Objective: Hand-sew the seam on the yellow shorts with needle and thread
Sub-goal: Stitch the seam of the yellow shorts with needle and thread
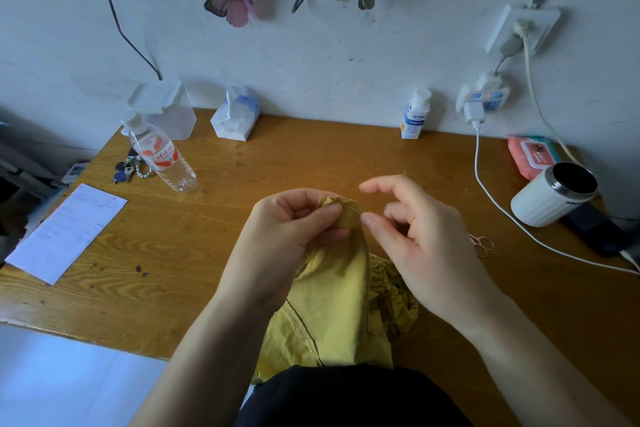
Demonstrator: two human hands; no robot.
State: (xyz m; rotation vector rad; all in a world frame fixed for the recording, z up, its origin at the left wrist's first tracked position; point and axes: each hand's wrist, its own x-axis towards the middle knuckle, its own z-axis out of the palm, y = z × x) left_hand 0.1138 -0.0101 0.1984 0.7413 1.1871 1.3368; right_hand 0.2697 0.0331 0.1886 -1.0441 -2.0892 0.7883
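Note:
The yellow shorts (332,298) hang from the middle of the wooden desk down toward my lap. My left hand (287,236) pinches a bunched fold of the fabric between thumb and fingers, lifted above the desk. A thin needle (354,209) sticks out of that fold to the right. My right hand (415,236) is just right of the fold, thumb tip at the needle's end, index finger stretched out above it, other fingers loosely curled. Whether it grips the needle is unclear. Thread is too fine to make out.
Small scissors (481,243) lie right of my right hand. A white cup (550,196), a charging cable (491,198) and a dark phone (599,229) sit at the right. A water bottle (162,156), keys (130,170) and paper (69,232) are at the left; tissues (235,118) stand at the back.

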